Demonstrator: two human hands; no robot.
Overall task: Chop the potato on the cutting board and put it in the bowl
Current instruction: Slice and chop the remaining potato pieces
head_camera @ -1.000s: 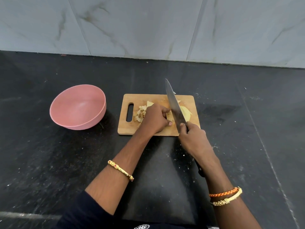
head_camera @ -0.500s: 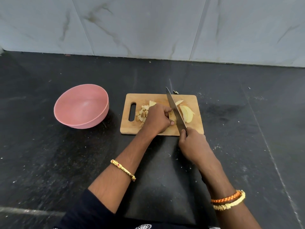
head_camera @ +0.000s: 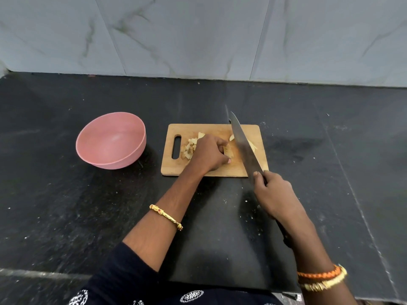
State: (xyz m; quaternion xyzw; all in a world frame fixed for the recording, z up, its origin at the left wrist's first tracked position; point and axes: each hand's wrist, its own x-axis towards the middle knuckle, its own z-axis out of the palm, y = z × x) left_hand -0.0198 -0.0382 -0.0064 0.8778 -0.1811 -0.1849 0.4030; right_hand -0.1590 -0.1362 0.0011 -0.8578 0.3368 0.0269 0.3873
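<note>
A wooden cutting board point(head_camera: 211, 129) lies on the black counter. My left hand point(head_camera: 210, 154) grips a potato piece point(head_camera: 229, 151) at the board's middle. A heap of small chopped potato bits point(head_camera: 189, 147) sits left of that hand, near the handle slot. More potato slices point(head_camera: 253, 145) lie right of the blade, partly hidden by it. My right hand point(head_camera: 275, 194) grips the handle of a large knife point(head_camera: 244, 146), whose blade is raised and slants across the board just right of the held piece. A pink bowl point(head_camera: 111, 139) stands empty to the left of the board.
The black stone counter point(head_camera: 88, 205) runs back to a grey marble-tiled wall point(head_camera: 198, 36). Small crumbs dot the counter in front of the board. The counter's front edge is at the bottom of the view.
The knife came down into the potato half a second ago and has since lifted and shifted slightly right. My left hand stayed on the potato piece. The view moved a little.
</note>
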